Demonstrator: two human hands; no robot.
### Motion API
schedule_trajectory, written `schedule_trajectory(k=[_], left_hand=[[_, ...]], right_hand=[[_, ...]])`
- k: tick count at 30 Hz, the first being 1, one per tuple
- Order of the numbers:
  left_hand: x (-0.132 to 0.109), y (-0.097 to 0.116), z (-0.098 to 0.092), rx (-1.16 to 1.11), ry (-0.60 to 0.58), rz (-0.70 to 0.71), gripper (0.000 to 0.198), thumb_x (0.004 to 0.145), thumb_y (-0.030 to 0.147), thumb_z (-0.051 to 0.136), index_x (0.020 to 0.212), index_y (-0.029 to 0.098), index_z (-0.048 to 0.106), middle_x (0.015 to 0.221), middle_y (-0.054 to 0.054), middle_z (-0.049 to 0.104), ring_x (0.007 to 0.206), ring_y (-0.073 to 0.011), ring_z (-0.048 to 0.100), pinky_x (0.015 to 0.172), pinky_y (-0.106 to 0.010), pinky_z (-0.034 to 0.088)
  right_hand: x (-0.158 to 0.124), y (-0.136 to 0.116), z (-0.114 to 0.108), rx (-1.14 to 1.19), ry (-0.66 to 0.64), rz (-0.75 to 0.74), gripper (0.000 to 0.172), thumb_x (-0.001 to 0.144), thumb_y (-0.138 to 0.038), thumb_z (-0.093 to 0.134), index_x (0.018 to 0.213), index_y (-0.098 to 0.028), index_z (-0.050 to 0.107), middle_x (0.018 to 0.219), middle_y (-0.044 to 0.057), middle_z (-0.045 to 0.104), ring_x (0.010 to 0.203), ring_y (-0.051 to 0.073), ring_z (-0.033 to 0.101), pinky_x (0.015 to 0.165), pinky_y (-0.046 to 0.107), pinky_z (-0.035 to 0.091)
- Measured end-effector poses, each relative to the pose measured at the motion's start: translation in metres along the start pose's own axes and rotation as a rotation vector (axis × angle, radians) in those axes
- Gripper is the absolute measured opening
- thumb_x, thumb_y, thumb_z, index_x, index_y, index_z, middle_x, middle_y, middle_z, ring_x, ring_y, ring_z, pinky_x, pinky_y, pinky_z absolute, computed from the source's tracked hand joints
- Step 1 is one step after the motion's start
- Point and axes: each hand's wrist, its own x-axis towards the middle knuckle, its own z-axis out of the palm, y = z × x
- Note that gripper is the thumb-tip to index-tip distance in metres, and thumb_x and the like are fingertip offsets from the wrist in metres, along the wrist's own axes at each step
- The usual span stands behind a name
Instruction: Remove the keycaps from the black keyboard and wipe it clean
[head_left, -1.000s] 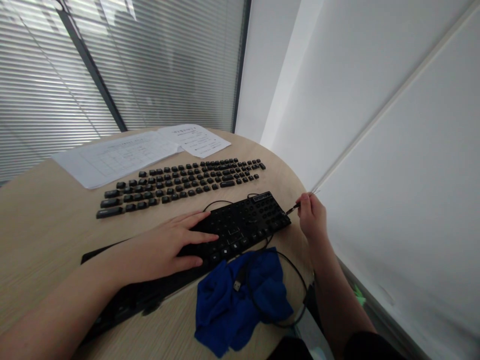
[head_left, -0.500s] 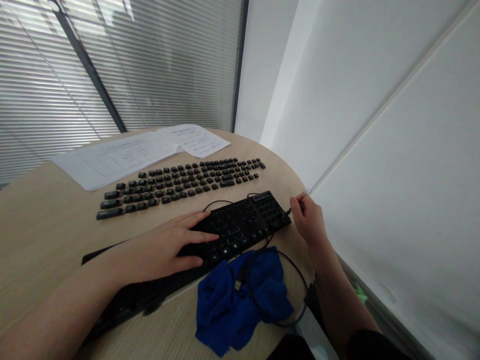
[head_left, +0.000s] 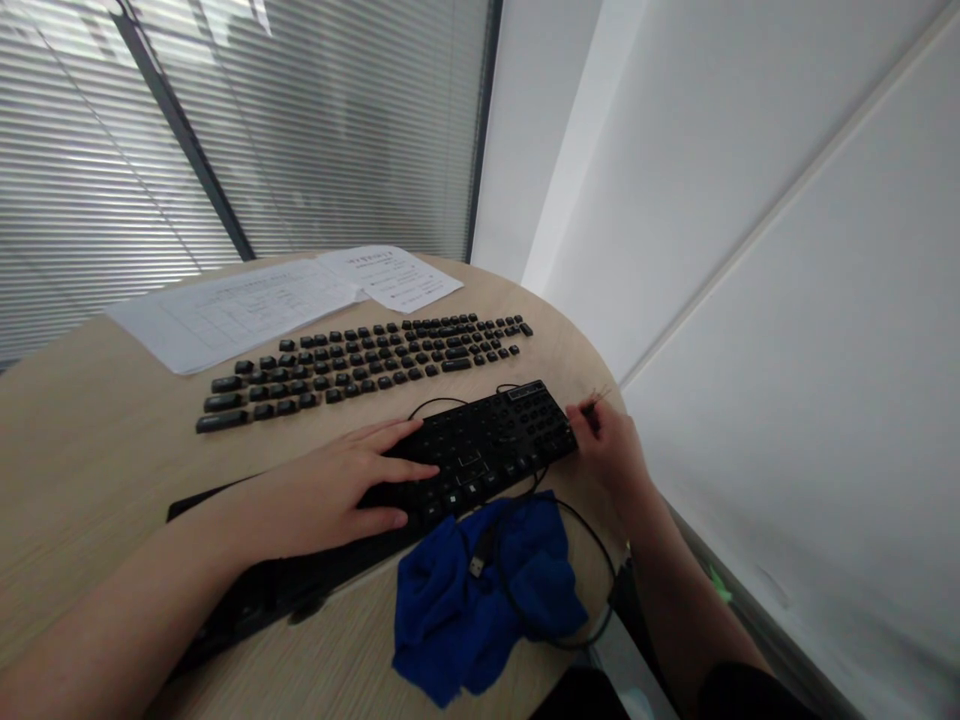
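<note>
Table carries it all. Black kbd lies nr side, under L hand; its R end just beside/touching R hand, can't tell which. Done, I'd say: lots of keycaps off, in rows beyond kbd. Left, prob.: caps still seated along nr edge; rest too dark. Blue cloth in front. L hand spread flat, palm down; R pinched on thin wire-ended tool. USB plug on cloth.

On the rounded worktop I see a long plastic keyboard mid-frame, cloth before it, keycaps behind, paper sheets upper left.
</note>
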Motion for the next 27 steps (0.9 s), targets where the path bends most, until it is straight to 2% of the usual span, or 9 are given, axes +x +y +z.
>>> schedule_trajectory(k=[6, 17, 27], left_hand=[[0.000, 0.001, 0.000, -0.006, 0.009, 0.016, 0.050, 0.092, 0.043, 0.076, 0.142, 0.044, 0.069, 0.174, -0.003, 0.037, 0.156, -0.0399, 0.043, 0.127, -0.059, 0.039], [0.001, 0.003, 0.000, 0.042, -0.026, -0.014, 0.053, 0.092, 0.042, 0.074, 0.145, 0.046, 0.067, 0.174, -0.004, 0.037, 0.156, -0.0397, 0.043, 0.126, -0.060, 0.039], [0.004, 0.009, -0.002, 0.039, -0.026, -0.046, 0.054, 0.088, 0.041, 0.077, 0.142, 0.045, 0.069, 0.172, -0.005, 0.042, 0.154, -0.0414, 0.046, 0.125, -0.061, 0.040]], right_hand=[[-0.001, 0.009, 0.002, 0.064, 0.073, 0.045, 0.034, 0.100, -0.054, 0.054, 0.088, -0.023, 0.061, 0.061, 0.000, 0.063, 0.056, 0.020, 0.061, 0.056, 0.031, 0.043], [-0.005, 0.014, 0.003, 0.084, 0.156, 0.038, 0.032, 0.101, -0.053, 0.053, 0.089, -0.024, 0.058, 0.061, -0.002, 0.061, 0.056, 0.020, 0.060, 0.055, 0.031, 0.043], [-0.007, 0.014, 0.002, 0.060, 0.197, -0.004, 0.027, 0.096, -0.049, 0.061, 0.088, -0.024, 0.057, 0.063, -0.001, 0.062, 0.055, 0.020, 0.059, 0.054, 0.032, 0.042]])
